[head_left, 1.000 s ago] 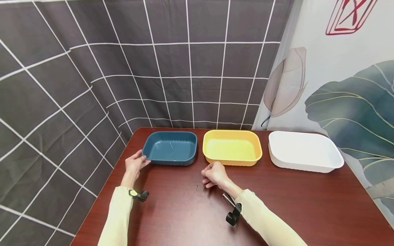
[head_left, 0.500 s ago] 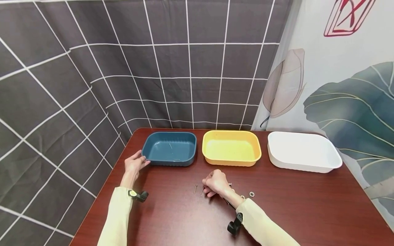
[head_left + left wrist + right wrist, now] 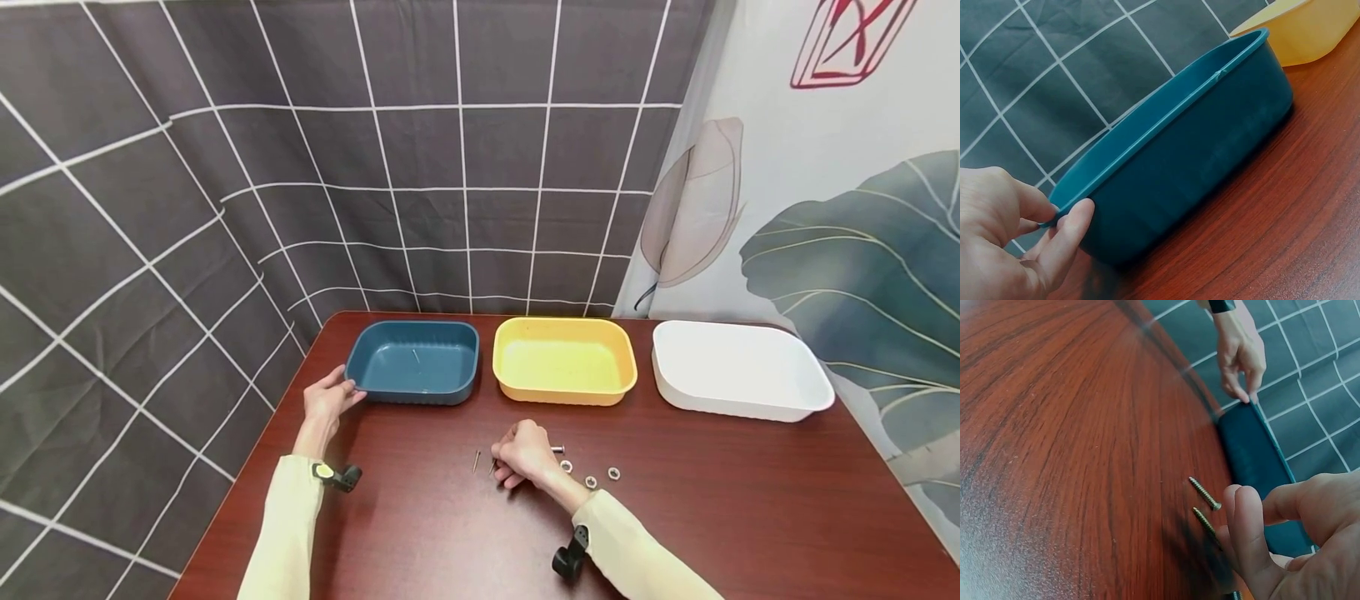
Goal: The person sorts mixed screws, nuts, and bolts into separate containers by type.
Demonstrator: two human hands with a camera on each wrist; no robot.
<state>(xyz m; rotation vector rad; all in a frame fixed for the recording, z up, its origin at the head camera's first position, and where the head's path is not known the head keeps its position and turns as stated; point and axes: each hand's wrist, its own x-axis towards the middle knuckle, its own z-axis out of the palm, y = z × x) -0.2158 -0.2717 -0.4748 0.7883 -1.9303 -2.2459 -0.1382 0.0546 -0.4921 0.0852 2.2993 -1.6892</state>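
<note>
My left hand (image 3: 324, 403) pinches the near left corner of a blue plastic tray (image 3: 1166, 162) by its rim, thumb outside. On the table in front of the trays, my right hand (image 3: 527, 454) is bent down with curled fingers over a brass-coloured screw (image 3: 1204, 520). Its pointed end shows, while the head end is hidden behind the fingers; I cannot tell whether they grip it. Just left of it lies a second, similar screw (image 3: 476, 461). Inside the blue tray is a thin, screw-like piece (image 3: 416, 356).
A yellow tray (image 3: 564, 398) stands right of the blue one, and a white tray (image 3: 738, 410) farther right. Beside the right wrist lie a bolt (image 3: 557, 449) and three nuts, one nut (image 3: 614, 473) outermost. A grey gridded curtain (image 3: 420, 150) hangs behind the table.
My right hand has shifted slightly toward me, covering more of the screw. The bolt and nuts beside its wrist have come into sight. My left hand stays on the blue tray's rim.
</note>
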